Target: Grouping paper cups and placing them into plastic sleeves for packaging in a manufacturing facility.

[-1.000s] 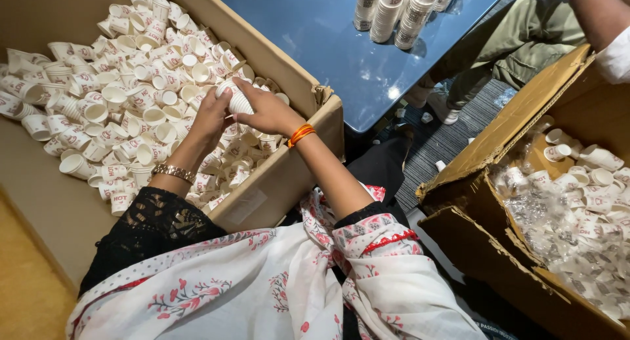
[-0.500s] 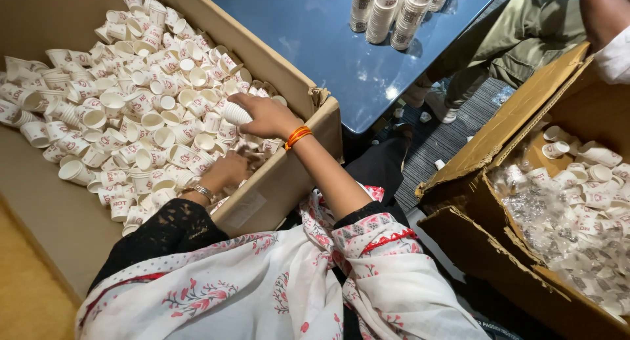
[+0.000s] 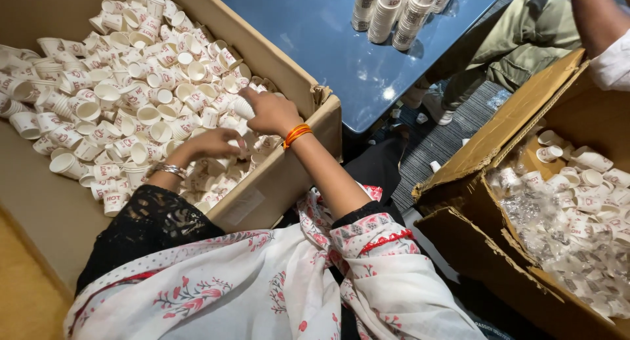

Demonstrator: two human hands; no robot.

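Both of my hands reach into a big cardboard box [image 3: 289, 176] filled with several loose small white paper cups [image 3: 125, 90]. My right hand [image 3: 270, 112], with an orange bangle at the wrist, holds a short stack of cups [image 3: 243, 107] lying sideways. My left hand [image 3: 211, 143], with a silver bangle at the wrist, rests low among the cups with its fingers curled around one cup [image 3: 237, 146] near the box's front wall.
A blue table [image 3: 341, 44] behind the box carries several tall stacks of cups [image 3: 394, 12]. A second cardboard box [image 3: 499, 149] with cups and clear plastic stands at the right. Another person's leg [image 3: 525, 38] and arm [image 3: 600, 25] are at the top right.
My left hand dropped away from the right hand and down into the loose cups. The right hand kept its stack at about the same place.
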